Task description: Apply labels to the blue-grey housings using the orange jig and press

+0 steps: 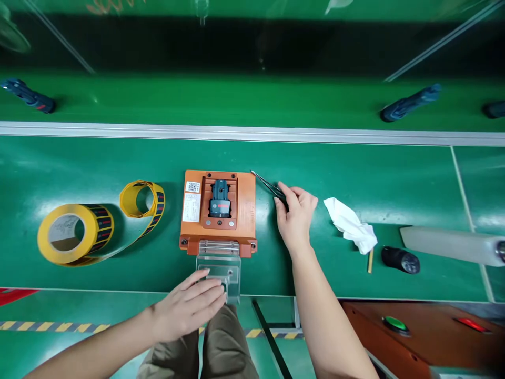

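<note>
My right hand pinches a pair of dark tweezers, whose tips point left to the upper right corner of an orange fixture. In the fixture's recess sits a small dark-blue battery pack with a label on its lower part. A clear plastic flap hangs hinged from the fixture's front edge, folded towards me. Over that flap lies my left hand, fingers stretched out and touching its near part. To the left, a strip of labels runs from a yellow label roll to a smaller yellow coil.
Right of my hand are a crumpled white tissue, a small yellowish stick, a black cylinder and a long pale roll. Dark-blue tools lie beyond the metal rail. An orange box with buttons stands below right.
</note>
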Demonstrator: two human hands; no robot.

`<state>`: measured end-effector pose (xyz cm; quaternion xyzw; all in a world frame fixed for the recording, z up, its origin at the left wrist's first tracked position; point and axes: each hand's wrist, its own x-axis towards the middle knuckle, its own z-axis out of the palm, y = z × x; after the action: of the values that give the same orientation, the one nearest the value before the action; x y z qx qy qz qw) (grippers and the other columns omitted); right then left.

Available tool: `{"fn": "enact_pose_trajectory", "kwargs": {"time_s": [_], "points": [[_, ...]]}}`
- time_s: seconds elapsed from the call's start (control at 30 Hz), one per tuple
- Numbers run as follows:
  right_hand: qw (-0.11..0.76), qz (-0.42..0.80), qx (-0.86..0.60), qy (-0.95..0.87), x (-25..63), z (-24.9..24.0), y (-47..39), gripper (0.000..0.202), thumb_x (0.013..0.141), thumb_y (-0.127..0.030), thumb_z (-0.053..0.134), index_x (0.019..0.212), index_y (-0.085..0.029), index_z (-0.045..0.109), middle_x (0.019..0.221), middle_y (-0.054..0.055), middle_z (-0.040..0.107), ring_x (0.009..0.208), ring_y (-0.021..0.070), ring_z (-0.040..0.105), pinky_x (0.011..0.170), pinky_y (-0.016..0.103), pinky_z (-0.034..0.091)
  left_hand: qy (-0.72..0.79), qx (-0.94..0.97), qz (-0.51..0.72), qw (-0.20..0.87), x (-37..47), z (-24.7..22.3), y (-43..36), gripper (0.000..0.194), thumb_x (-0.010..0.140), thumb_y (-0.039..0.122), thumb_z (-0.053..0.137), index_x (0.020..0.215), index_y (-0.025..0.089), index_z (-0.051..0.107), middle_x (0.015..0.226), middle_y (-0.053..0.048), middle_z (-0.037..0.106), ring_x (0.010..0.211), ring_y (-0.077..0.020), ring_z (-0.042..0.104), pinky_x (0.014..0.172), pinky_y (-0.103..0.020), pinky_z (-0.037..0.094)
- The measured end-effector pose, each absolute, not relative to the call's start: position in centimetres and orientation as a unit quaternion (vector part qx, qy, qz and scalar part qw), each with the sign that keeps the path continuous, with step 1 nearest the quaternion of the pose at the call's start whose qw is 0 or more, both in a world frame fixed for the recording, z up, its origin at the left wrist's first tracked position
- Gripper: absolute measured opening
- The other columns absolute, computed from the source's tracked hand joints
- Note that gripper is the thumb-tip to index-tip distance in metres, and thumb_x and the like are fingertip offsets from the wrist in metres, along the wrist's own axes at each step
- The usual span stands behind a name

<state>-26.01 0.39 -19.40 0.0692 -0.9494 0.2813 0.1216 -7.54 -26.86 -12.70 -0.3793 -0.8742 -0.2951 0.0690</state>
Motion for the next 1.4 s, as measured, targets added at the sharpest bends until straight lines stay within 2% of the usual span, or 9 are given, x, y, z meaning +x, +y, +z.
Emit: {"fn": "enact_pose_trajectory", "kwargs": {"time_s": [0.1,0.2,0.27,0.37,0.53,0.83,1.13,1.4], "points": [[0.122,0.341,0.080,-0.929,-25.5,-17.3,-1.4,0.035,0.094,-0.037,0.058,0.127,-0.026,0.062,0.116,0.012,0.058,0.115,0.0305,0.050,0.100,0.053,0.037,-0.879,-0.337,-0.326,0.090,-8.3,-12.7,-27.1,0.027,0.091,0.027,0.066,0.116,0.016,0.066,0.102,-0.007,0.075,0.108,-0.0224,0.066,0.109,-0.047,0.048],[0.045,0.433,0.113,-0.893,-24.7,-15.1,-3.8,0.017,0.096,-0.035,0.056,0.103,-0.027,0.069,0.110,0.007,0.062,0.114,0.0261,0.053,0.101,0.048,0.038,-0.920,-0.111,-0.350,0.139,-11.5,-11.8,-27.1,0.020,0.090,0.022,0.065,0.109,0.024,0.066,0.103,-0.006,0.069,0.105,-0.0224,0.063,0.098,-0.045,0.050],[-0.012,0.468,0.128,-0.874,-24.4,-14.3,-5.4,0.019,0.098,-0.034,0.053,0.094,-0.026,0.069,0.106,0.006,0.063,0.112,0.0245,0.054,0.100,0.046,0.038,-0.917,0.057,-0.387,0.072,-14.8,-11.3,-27.0,0.013,0.095,0.027,0.056,0.103,0.025,0.066,0.107,-0.007,0.065,0.108,-0.0229,0.059,0.097,-0.044,0.047],[-0.063,0.490,0.141,-0.858,-24.5,-14.0,-7.0,0.023,0.100,-0.034,0.048,0.090,-0.024,0.066,0.101,0.006,0.064,0.110,0.0235,0.055,0.099,0.045,0.037,-0.860,0.155,-0.482,-0.059,-19.1,-11.1,-26.7,0.029,0.100,0.040,0.043,0.093,0.025,0.067,0.106,-0.006,0.063,0.110,-0.0235,0.056,0.099,-0.043,0.044],[-0.095,0.508,0.124,-0.847,-24.8,-14.2,-8.2,0.025,0.100,-0.039,0.048,0.084,-0.024,0.060,0.103,0.006,0.062,0.107,0.0230,0.054,0.097,0.044,0.039,-0.823,0.175,-0.530,-0.105,-21.2,-11.5,-26.3,0.031,0.095,0.046,0.050,0.083,0.024,0.067,0.100,-0.005,0.058,0.109,-0.0242,0.053,0.101,-0.042,0.040],[-0.102,0.521,0.107,-0.841,-24.7,-14.5,-8.6,0.022,0.095,-0.040,0.055,0.082,-0.024,0.060,0.100,0.005,0.060,0.103,0.0233,0.053,0.094,0.043,0.038,-0.812,0.181,-0.544,-0.111,-21.2,-12.0,-26.1,0.019,0.091,0.040,0.061,0.083,0.025,0.068,0.095,-0.003,0.052,0.100,-0.0223,0.051,0.090,-0.038,0.042],[-0.110,0.534,0.094,-0.833,-24.7,-14.4,-8.6,0.020,0.093,-0.037,0.058,0.078,-0.023,0.059,0.102,0.005,0.059,0.106,0.0241,0.052,0.096,0.044,0.037,-0.806,0.190,-0.552,-0.102,-21.1,-12.0,-26.0,0.020,0.090,0.042,0.062,0.081,0.024,0.067,0.095,-0.003,0.053,0.097,-0.0211,0.052,0.087,-0.035,0.043],[-0.092,0.533,0.094,-0.836,-24.7,-14.7,-8.3,0.019,0.092,-0.036,0.059,0.078,-0.023,0.060,0.100,0.005,0.059,0.105,0.0239,0.054,0.096,0.045,0.039,-0.810,0.187,-0.550,-0.082,-21.0,-12.1,-25.8,0.018,0.089,0.040,0.063,0.080,0.025,0.067,0.098,-0.003,0.055,0.102,-0.0217,0.053,0.093,-0.036,0.043]]}}
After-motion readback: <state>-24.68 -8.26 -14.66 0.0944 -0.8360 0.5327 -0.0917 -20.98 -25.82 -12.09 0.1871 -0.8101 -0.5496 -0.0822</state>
